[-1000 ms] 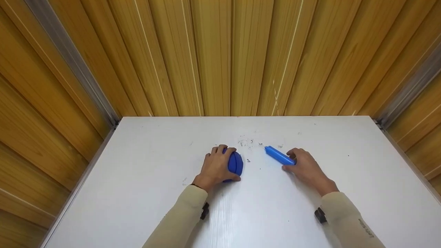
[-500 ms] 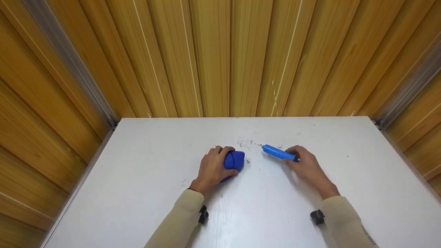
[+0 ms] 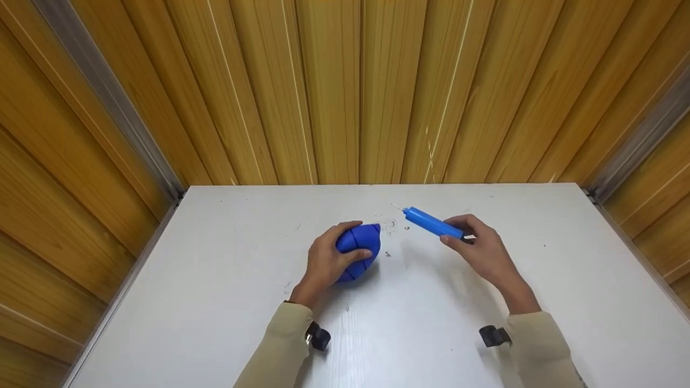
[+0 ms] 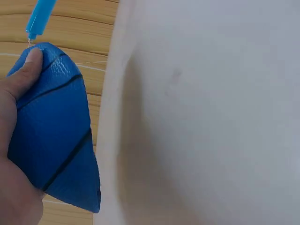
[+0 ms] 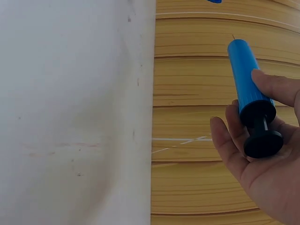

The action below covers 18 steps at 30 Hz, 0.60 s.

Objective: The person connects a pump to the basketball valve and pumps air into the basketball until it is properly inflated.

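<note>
My left hand (image 3: 325, 261) grips a deflated blue ball (image 3: 364, 235) with black lines, its thumb across the near face. In the left wrist view the folded ball (image 4: 56, 122) is raised above the table, the thumb near its top end. My right hand (image 3: 485, 253) holds a small blue hand pump (image 3: 431, 222), tilted with its thin needle (image 3: 397, 207) pointing up and left. In the right wrist view the thumb and fingers are round the pump barrel (image 5: 244, 75), and its black handle (image 5: 263, 143) shows over the palm. A gap separates needle and ball in the head view.
Both hands are over a white table (image 3: 242, 302) with small dark marks (image 3: 385, 222) near its middle. Wood-patterned panels (image 3: 334, 97) stand behind and at both sides. A small black camera (image 3: 319, 338) sits at the left wrist, another (image 3: 493, 336) at the right.
The left hand has lifted and turned the ball, so more of its face shows. The right hand has raised the pump off the table, and its needle end has moved up and left.
</note>
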Each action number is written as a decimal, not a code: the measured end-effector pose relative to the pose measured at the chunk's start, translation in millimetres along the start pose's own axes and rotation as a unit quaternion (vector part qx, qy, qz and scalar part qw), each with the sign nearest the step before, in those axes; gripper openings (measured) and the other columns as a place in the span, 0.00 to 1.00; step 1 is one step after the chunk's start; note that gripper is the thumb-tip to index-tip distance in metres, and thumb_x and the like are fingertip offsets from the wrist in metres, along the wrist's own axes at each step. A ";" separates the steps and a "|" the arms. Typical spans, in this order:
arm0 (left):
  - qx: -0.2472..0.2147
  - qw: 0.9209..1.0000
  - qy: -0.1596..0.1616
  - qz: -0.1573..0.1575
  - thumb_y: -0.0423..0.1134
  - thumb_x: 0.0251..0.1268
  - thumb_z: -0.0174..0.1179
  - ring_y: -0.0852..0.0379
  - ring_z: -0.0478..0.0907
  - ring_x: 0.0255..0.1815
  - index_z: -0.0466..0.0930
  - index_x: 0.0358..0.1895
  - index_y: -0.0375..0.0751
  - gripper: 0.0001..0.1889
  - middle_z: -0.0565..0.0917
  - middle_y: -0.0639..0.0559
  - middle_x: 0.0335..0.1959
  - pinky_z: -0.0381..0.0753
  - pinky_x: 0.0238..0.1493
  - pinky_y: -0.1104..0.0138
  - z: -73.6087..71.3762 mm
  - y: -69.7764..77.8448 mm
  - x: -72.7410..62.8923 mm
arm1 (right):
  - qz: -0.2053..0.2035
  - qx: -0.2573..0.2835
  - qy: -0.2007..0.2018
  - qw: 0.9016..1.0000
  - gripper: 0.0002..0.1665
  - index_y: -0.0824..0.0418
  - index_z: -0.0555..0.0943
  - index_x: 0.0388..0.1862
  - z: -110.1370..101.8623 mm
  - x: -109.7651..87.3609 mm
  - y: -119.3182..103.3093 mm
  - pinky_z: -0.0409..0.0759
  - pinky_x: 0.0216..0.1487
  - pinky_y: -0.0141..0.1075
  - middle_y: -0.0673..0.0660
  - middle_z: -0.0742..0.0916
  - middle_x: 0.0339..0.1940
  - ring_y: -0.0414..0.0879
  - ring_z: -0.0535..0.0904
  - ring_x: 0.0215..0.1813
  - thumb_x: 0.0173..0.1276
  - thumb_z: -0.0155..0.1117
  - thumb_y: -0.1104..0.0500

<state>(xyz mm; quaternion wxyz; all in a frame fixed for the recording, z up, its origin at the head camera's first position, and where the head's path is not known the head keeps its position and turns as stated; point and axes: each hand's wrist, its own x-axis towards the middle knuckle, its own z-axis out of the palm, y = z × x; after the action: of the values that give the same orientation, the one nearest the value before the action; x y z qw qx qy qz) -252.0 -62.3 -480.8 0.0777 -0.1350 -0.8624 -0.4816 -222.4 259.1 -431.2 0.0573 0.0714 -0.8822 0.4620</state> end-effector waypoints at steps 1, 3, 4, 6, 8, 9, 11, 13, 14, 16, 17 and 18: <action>-0.016 1.000 0.002 -0.007 0.49 0.61 0.80 0.39 0.79 0.66 0.80 0.71 0.58 0.34 0.83 0.45 0.66 0.78 0.64 0.40 -0.7 0.0 0.0 | -0.005 0.005 0.000 1.000 0.26 0.67 0.76 0.68 -0.5 -0.9 -2.4 0.77 0.68 0.58 0.68 0.83 0.62 0.63 0.79 0.64 0.78 0.70 0.57; -0.044 0.999 0.007 -0.018 0.50 0.61 0.80 0.37 0.79 0.66 0.81 0.71 0.60 0.34 0.82 0.44 0.67 0.78 0.64 0.40 -2.2 -0.1 -0.7 | -0.013 0.012 0.001 1.000 0.26 0.67 0.77 0.68 -1.1 -2.4 -6.7 0.78 0.66 0.57 0.67 0.84 0.62 0.62 0.80 0.63 0.78 0.70 0.56; -0.056 0.998 0.009 -0.024 0.51 0.61 0.80 0.37 0.79 0.66 0.81 0.71 0.61 0.33 0.82 0.43 0.67 0.78 0.63 0.40 -3.0 -0.2 -1.3 | -0.016 0.016 0.001 1.000 0.26 0.66 0.78 0.68 -1.4 -3.2 -8.6 0.78 0.65 0.57 0.66 0.84 0.61 0.62 0.80 0.63 0.78 0.70 0.56; -0.084 0.996 0.011 -0.033 0.52 0.61 0.80 0.36 0.79 0.65 0.82 0.70 0.59 0.32 0.83 0.42 0.66 0.79 0.62 0.39 -4.3 -0.8 -2.7 | -0.018 0.024 0.003 1.000 0.26 0.66 0.78 0.68 -1.7 -4.9 -11.3 0.78 0.64 0.56 0.66 0.84 0.62 0.61 0.80 0.62 0.78 0.71 0.56; -0.109 0.993 0.012 -0.039 0.52 0.63 0.78 0.37 0.79 0.64 0.83 0.68 0.56 0.30 0.83 0.42 0.64 0.79 0.61 0.39 -5.5 -1.7 -4.5 | -0.015 0.032 0.005 0.999 0.26 0.65 0.78 0.68 -1.8 -6.4 -12.8 0.78 0.64 0.56 0.66 0.84 0.62 0.61 0.80 0.63 0.78 0.71 0.56; -0.121 0.992 0.011 -0.042 0.52 0.64 0.77 0.37 0.79 0.64 0.83 0.68 0.55 0.29 0.83 0.42 0.64 0.79 0.61 0.39 -6.1 -2.1 -5.6 | -0.013 0.035 0.004 0.999 0.26 0.65 0.78 0.69 -1.6 -6.9 -13.0 0.78 0.65 0.57 0.66 0.83 0.63 0.62 0.80 0.63 0.78 0.71 0.56; -0.144 0.989 0.011 -0.043 0.52 0.67 0.76 0.38 0.79 0.63 0.83 0.68 0.51 0.28 0.84 0.43 0.63 0.79 0.62 0.40 -6.3 -3.1 -7.0 | -0.008 0.042 0.003 0.999 0.27 0.65 0.77 0.70 -1.6 -8.4 -12.5 0.77 0.67 0.58 0.66 0.83 0.64 0.63 0.79 0.64 0.78 0.71 0.55; -0.159 0.986 0.012 -0.045 0.52 0.68 0.74 0.39 0.79 0.63 0.83 0.68 0.48 0.28 0.84 0.43 0.63 0.79 0.62 0.40 -6.1 -4.3 -8.3 | -0.001 0.050 0.001 0.999 0.28 0.65 0.76 0.71 -1.3 -10.3 -11.7 0.76 0.68 0.60 0.67 0.82 0.65 0.64 0.78 0.66 0.78 0.70 0.55; -0.164 0.985 0.014 -0.046 0.52 0.69 0.74 0.39 0.80 0.63 0.83 0.68 0.48 0.28 0.84 0.43 0.63 0.79 0.62 0.40 -5.7 -4.9 -8.9 | 0.000 0.053 0.001 0.999 0.28 0.65 0.76 0.71 -1.0 -11.4 -11.2 0.75 0.69 0.60 0.67 0.81 0.66 0.65 0.77 0.66 0.78 0.70 0.55; -0.177 0.983 0.016 -0.050 0.52 0.70 0.73 0.40 0.80 0.62 0.83 0.67 0.47 0.27 0.84 0.44 0.62 0.79 0.62 0.40 -4.9 -6.4 -10.0 | 0.004 0.057 0.001 0.998 0.28 0.64 0.76 0.71 -0.5 -14.5 -10.9 0.75 0.69 0.60 0.66 0.81 0.66 0.64 0.77 0.67 0.78 0.70 0.54; -0.183 0.982 0.017 -0.051 0.52 0.70 0.73 0.40 0.80 0.62 0.83 0.67 0.47 0.26 0.85 0.44 0.62 0.79 0.62 0.41 -4.3 -7.2 -10.6 | 0.004 0.061 0.002 0.998 0.28 0.64 0.77 0.71 -0.3 -16.3 -11.0 0.75 0.69 0.59 0.66 0.81 0.66 0.64 0.77 0.66 0.78 0.70 0.55; -0.189 0.980 0.017 -0.052 0.52 0.71 0.72 0.40 0.80 0.61 0.83 0.66 0.46 0.25 0.85 0.44 0.61 0.79 0.62 0.41 -3.7 -7.9 -11.3 | 0.004 0.065 0.002 0.998 0.28 0.64 0.77 0.70 0.0 -18.2 -11.3 0.76 0.68 0.58 0.66 0.81 0.66 0.63 0.78 0.66 0.78 0.70 0.55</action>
<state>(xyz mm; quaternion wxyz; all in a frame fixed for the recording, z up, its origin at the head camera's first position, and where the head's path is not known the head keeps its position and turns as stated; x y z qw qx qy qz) -243.7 -71.2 -488.2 0.0398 -0.0942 -0.7602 -0.6416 -202.6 254.1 -425.2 0.0520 0.0704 -0.8505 0.5187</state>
